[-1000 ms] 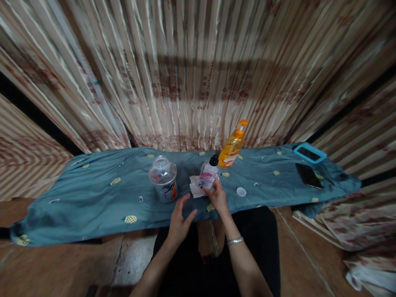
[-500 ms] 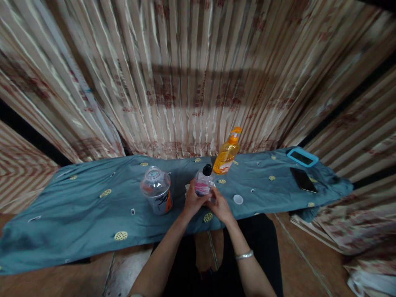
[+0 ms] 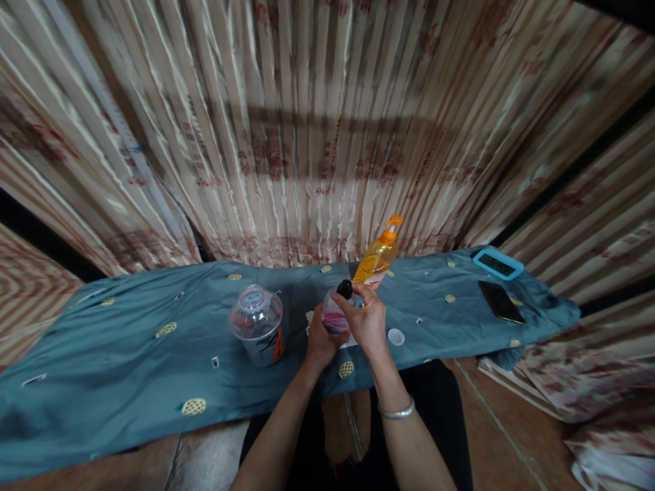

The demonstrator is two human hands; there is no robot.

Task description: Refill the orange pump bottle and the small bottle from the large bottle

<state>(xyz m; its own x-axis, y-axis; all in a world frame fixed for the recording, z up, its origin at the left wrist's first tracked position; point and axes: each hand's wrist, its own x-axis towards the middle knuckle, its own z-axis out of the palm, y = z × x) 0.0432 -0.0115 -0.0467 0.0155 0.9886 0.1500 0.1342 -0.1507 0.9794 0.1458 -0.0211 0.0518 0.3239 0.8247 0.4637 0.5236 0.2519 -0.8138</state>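
Left hand (image 3: 320, 341) grips a small clear pink-labelled bottle (image 3: 335, 317) – right hand (image 3: 366, 320) pinches its black cap (image 3: 345, 289) – just before the orange pump bottle (image 3: 377, 258).

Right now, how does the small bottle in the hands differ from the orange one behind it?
The small bottle is clear with a pink label and black cap; the orange pump bottle is taller with a pump top. The small bottle is held by left hand and right hand; the orange pump bottle stands untouched. Both are upright.

Small clear bottle (image 3: 335, 315) with pink label and black cap, upright, above the blue cloth's near edge.
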